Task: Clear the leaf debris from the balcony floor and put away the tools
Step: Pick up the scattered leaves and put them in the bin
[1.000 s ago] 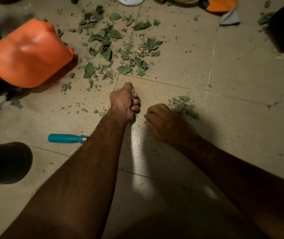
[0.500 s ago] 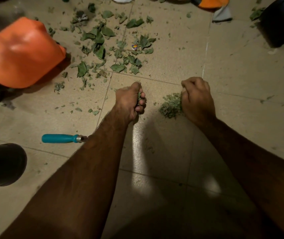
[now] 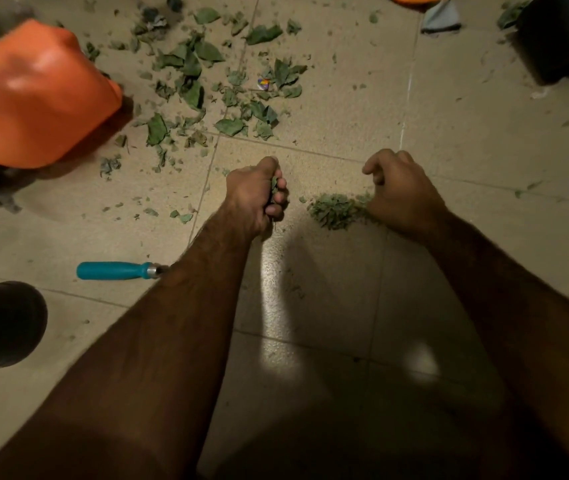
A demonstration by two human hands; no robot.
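Clutching green leaf bits (image 3: 273, 184), left hand (image 3: 253, 195) fingers (image 3: 276, 212) curl; right hand (image 3: 402, 192) fingers (image 3: 373, 167) curl empty beside crumbled pile (image 3: 335, 209).

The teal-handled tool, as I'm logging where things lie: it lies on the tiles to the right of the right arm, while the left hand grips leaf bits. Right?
Not quite: in the head view the teal-handled tool lies on the tiles to the left of the left arm. The left hand does grip leaf bits.

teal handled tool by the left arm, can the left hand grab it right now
Probably not yet: the left hand grips leaf scraps, though the teal-handled tool lies unobstructed beside that forearm.
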